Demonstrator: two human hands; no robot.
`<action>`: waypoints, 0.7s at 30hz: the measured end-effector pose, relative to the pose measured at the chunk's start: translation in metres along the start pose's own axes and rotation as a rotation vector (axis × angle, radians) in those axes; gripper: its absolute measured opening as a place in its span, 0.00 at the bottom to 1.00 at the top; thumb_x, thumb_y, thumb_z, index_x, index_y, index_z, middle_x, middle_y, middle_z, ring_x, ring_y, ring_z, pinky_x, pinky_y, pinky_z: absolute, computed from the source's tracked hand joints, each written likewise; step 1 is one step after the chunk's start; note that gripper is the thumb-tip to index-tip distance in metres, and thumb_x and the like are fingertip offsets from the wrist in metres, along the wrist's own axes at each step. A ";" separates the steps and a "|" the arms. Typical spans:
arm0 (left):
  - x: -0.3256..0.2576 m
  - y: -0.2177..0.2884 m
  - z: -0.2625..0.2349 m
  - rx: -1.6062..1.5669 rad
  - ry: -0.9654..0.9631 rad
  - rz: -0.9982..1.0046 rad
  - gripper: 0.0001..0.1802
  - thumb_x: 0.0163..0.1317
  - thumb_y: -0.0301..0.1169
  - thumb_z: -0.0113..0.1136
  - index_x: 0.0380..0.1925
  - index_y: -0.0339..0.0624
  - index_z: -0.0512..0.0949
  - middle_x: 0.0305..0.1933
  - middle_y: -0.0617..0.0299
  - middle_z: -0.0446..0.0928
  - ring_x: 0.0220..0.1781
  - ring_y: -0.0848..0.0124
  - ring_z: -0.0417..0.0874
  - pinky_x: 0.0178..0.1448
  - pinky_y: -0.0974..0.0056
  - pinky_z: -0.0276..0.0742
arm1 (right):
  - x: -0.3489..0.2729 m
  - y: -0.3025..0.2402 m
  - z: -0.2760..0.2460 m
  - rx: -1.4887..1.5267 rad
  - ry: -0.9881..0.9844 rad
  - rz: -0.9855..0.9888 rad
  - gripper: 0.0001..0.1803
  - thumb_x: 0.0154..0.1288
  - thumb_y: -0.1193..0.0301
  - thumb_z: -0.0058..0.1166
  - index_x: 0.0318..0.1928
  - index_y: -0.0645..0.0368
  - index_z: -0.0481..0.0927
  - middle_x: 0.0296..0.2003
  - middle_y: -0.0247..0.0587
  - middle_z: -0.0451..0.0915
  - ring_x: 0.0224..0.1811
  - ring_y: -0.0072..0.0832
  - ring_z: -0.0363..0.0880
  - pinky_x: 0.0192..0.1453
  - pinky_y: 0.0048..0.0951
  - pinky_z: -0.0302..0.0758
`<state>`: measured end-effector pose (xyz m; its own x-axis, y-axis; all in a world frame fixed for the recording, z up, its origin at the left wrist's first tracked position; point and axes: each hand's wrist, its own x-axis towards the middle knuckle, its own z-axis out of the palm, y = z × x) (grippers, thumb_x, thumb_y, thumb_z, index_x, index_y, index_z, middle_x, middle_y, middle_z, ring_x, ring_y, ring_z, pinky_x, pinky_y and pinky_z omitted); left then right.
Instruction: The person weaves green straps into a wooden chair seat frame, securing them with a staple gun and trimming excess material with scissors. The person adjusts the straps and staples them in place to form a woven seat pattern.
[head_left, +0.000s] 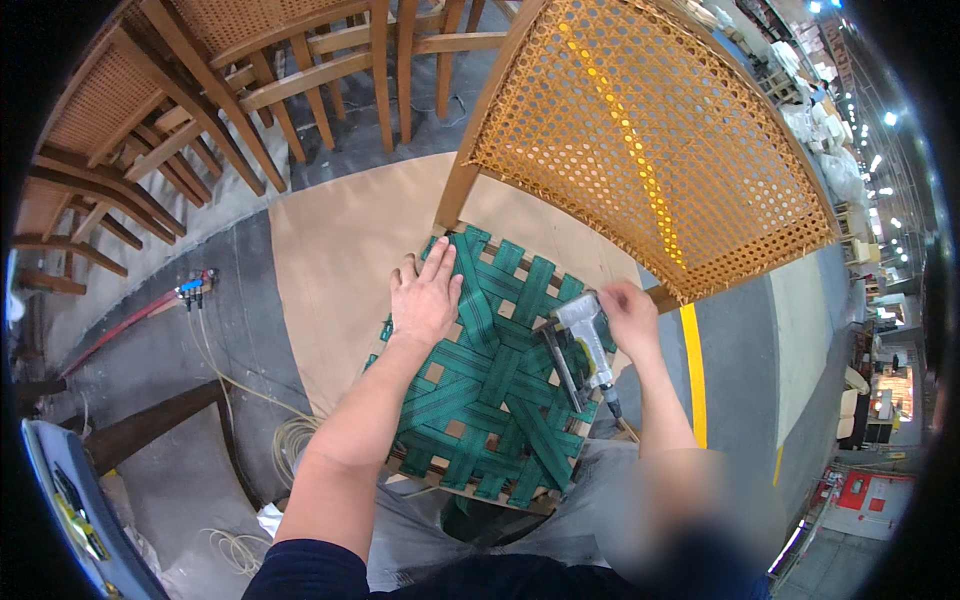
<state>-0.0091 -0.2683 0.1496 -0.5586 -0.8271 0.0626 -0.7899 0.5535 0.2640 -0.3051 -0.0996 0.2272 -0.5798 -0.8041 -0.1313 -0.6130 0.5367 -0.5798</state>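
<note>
Green webbing straps are woven across the chair seat in front of me, with some strips running diagonally. My left hand lies flat on a strap by the seat's far left corner, fingers stretched out. A silver pneumatic staple gun with a black magazine rests over the right part of the webbing, its hose fitting toward me. Beside the gun's head is my right hand, its fingers curled; what they hold, if anything, is hidden. The chair's cane back rises beyond the seat.
Several wooden chairs with cane panels crowd the far left. Brown cardboard covers the floor under the chair. A coiled air hose and a blue hose connector lie at left. A yellow line marks the floor at right.
</note>
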 end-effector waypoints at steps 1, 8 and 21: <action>0.000 0.000 0.000 0.003 0.020 0.008 0.30 0.78 0.46 0.53 0.76 0.51 0.71 0.84 0.70 0.63 0.72 0.45 0.72 0.74 0.42 0.69 | -0.016 0.019 -0.006 -0.089 0.019 0.179 0.20 0.67 0.62 0.71 0.54 0.60 0.86 0.39 0.44 0.90 0.42 0.30 0.88 0.48 0.32 0.83; -0.002 0.002 -0.001 0.003 0.004 -0.008 0.31 0.78 0.48 0.53 0.76 0.51 0.71 0.84 0.71 0.63 0.72 0.47 0.72 0.73 0.45 0.69 | -0.028 0.050 0.020 -0.077 -0.369 0.181 0.28 0.52 0.64 0.80 0.50 0.65 0.84 0.40 0.42 0.86 0.39 0.31 0.84 0.46 0.35 0.81; -0.003 -0.004 0.005 -0.030 0.087 0.009 0.32 0.76 0.49 0.55 0.76 0.54 0.72 0.84 0.68 0.63 0.72 0.46 0.72 0.74 0.43 0.69 | -0.023 -0.125 -0.016 0.520 -0.558 0.247 0.25 0.70 0.54 0.72 0.57 0.57 0.84 0.35 0.29 0.80 0.26 0.20 0.76 0.29 0.28 0.75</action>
<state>-0.0056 -0.2673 0.1438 -0.5405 -0.8281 0.1485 -0.7761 0.5589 0.2920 -0.2242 -0.1440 0.3155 -0.2274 -0.7608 -0.6078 -0.0939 0.6384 -0.7640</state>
